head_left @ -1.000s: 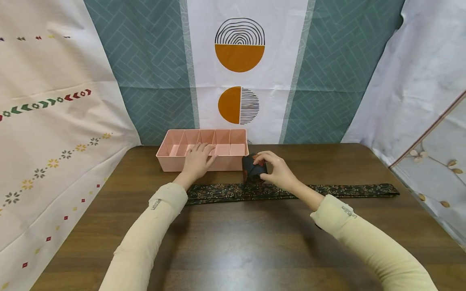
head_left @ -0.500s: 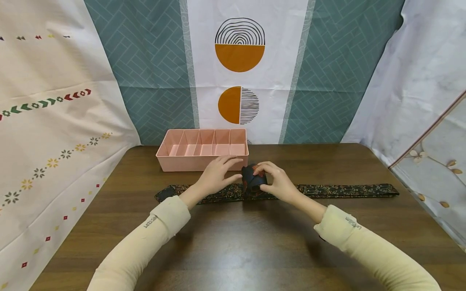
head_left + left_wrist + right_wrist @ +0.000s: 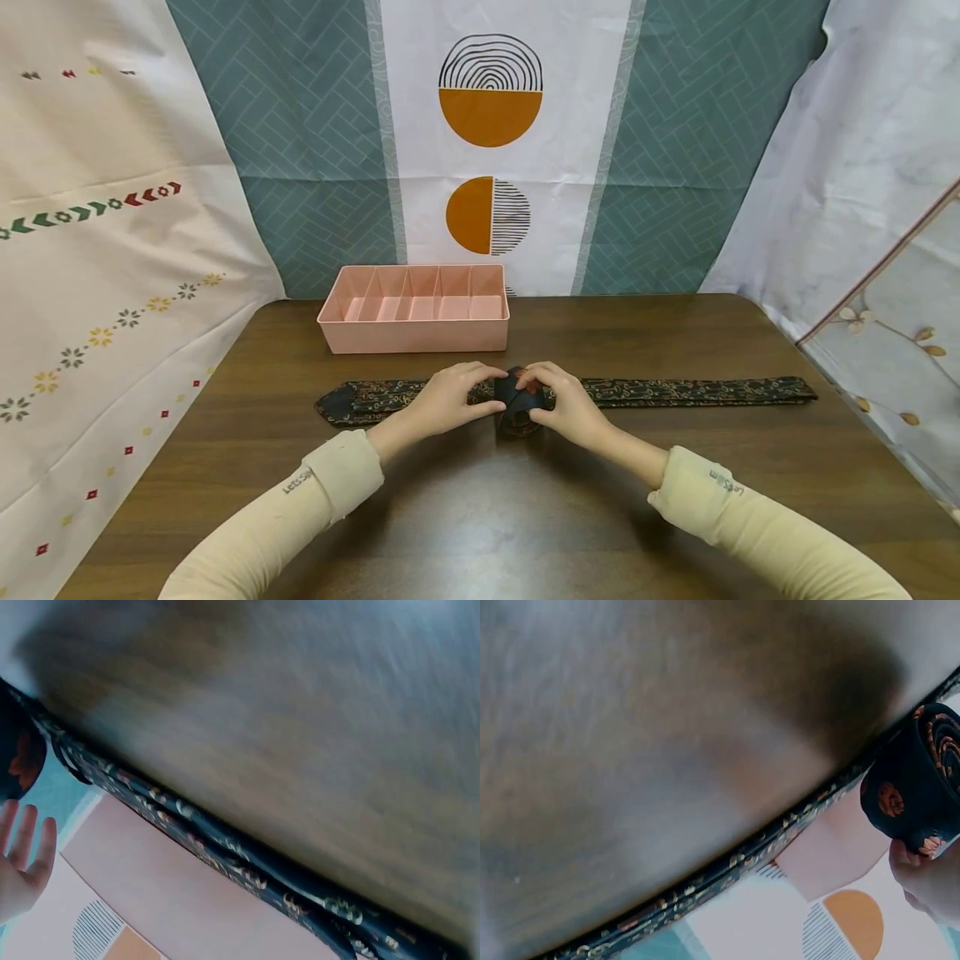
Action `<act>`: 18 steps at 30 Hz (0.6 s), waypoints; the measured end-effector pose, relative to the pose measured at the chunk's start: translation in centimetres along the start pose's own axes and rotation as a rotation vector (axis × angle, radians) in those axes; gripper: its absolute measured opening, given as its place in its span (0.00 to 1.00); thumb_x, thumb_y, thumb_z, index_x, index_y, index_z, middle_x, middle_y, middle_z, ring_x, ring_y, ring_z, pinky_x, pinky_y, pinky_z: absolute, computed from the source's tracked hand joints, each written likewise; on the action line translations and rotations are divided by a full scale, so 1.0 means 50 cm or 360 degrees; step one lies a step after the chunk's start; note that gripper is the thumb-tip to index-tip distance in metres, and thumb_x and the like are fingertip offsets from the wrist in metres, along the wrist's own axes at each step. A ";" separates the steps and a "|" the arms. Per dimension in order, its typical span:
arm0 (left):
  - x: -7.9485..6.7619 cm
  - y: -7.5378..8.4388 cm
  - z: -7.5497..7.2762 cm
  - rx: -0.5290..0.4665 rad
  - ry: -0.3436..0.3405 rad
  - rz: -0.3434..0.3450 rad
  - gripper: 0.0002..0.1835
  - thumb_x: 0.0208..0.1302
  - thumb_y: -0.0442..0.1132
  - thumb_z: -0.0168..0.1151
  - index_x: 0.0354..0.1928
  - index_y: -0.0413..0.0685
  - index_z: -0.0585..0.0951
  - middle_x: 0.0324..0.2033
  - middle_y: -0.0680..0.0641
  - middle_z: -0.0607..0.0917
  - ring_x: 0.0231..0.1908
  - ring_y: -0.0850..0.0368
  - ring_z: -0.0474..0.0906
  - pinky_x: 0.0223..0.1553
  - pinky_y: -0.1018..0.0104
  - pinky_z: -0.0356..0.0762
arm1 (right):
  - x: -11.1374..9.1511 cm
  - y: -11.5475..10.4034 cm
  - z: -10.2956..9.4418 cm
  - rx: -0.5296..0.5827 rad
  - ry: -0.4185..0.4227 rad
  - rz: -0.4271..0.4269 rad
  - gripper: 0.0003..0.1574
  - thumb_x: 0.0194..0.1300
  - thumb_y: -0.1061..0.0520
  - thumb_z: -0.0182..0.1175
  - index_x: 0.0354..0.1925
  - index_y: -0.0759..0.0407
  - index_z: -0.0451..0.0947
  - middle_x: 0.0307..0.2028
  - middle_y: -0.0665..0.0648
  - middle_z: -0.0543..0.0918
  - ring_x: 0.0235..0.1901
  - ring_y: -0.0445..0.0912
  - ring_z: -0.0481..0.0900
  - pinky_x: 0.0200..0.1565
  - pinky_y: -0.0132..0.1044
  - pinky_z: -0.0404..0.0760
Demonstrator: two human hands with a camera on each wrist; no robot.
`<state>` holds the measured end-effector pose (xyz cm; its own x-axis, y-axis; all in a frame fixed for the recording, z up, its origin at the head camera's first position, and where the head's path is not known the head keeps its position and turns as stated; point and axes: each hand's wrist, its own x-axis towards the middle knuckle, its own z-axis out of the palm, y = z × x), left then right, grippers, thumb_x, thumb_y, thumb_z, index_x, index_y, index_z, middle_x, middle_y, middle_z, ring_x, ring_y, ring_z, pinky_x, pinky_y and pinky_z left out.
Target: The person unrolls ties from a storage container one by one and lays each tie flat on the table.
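In the head view a dark navy necktie with orange flowers (image 3: 517, 402) is rolled into a coil, low over the table's middle. My right hand (image 3: 568, 406) grips the coil from the right, thumb at its near end and fingers on top; the right wrist view shows the spiral end of the rolled necktie (image 3: 911, 776). At the coil's left side is my left hand (image 3: 453, 398), fingers and thumb reaching to its edge; whether they touch it is unclear. Behind the coil a second necktie, dark with a small pattern (image 3: 690, 392), lies flat from left to right, its middle partly covered.
A pink organizer box (image 3: 412, 337) with several compartments stands behind the ties, left of centre. The brown wooden table (image 3: 480, 517) reaches back to patterned curtains (image 3: 315, 150) hanging around it.
My left hand has moved from the pink box down and right to the rolled necktie. My right hand has brought the coil slightly nearer, away from the box.
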<state>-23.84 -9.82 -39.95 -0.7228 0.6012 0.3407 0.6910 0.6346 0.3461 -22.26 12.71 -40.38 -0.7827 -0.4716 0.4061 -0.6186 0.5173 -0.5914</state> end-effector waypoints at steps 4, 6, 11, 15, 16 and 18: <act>-0.006 0.006 0.002 -0.0054 -0.0009 -0.0026 0.24 0.58 0.53 0.65 0.55 0.53 0.78 0.47 0.49 0.83 0.49 0.54 0.80 0.50 0.56 0.78 | -0.007 -0.008 0.011 -0.0006 0.0001 0.0007 0.22 0.48 0.72 0.65 0.41 0.55 0.76 0.49 0.56 0.77 0.39 0.44 0.74 0.41 0.38 0.78; -0.009 0.008 0.004 -0.0051 -0.0007 -0.0028 0.23 0.58 0.53 0.65 0.54 0.52 0.78 0.46 0.49 0.83 0.48 0.54 0.80 0.49 0.57 0.78 | -0.010 -0.013 0.014 -0.0004 0.0004 0.0004 0.21 0.48 0.72 0.65 0.41 0.55 0.76 0.48 0.56 0.77 0.38 0.43 0.74 0.40 0.36 0.78; -0.014 0.010 0.008 -0.0071 0.0012 -0.0036 0.23 0.58 0.52 0.65 0.53 0.51 0.78 0.46 0.50 0.83 0.48 0.55 0.80 0.49 0.58 0.78 | -0.015 -0.019 0.018 -0.0007 0.0007 -0.0011 0.22 0.48 0.71 0.66 0.41 0.55 0.76 0.48 0.55 0.77 0.39 0.43 0.74 0.40 0.35 0.78; -0.017 0.013 0.012 -0.0073 0.0018 -0.0036 0.23 0.58 0.52 0.65 0.52 0.50 0.78 0.46 0.50 0.83 0.49 0.55 0.80 0.49 0.58 0.78 | -0.018 -0.018 0.020 -0.0009 0.0031 -0.0011 0.26 0.46 0.72 0.68 0.44 0.56 0.74 0.43 0.53 0.78 0.39 0.42 0.74 0.41 0.36 0.78; -0.017 0.014 0.013 -0.0071 0.0020 -0.0036 0.23 0.58 0.52 0.66 0.52 0.50 0.78 0.47 0.50 0.83 0.49 0.55 0.80 0.49 0.58 0.78 | -0.018 -0.018 0.021 -0.0009 0.0038 -0.0015 0.27 0.45 0.72 0.68 0.44 0.57 0.74 0.42 0.53 0.78 0.38 0.42 0.74 0.41 0.36 0.78; -0.018 0.015 0.014 -0.0067 0.0018 -0.0043 0.23 0.58 0.51 0.66 0.53 0.50 0.78 0.47 0.51 0.83 0.49 0.55 0.80 0.50 0.58 0.78 | -0.020 -0.019 0.021 -0.0009 0.0038 -0.0007 0.29 0.45 0.72 0.68 0.46 0.58 0.73 0.41 0.53 0.78 0.39 0.42 0.75 0.42 0.37 0.78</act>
<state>-22.67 -9.54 -40.63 -0.7412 0.5784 0.3406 0.6711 0.6296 0.3914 -20.84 11.95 -40.96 -0.7814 -0.4567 0.4253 -0.6223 0.5194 -0.5856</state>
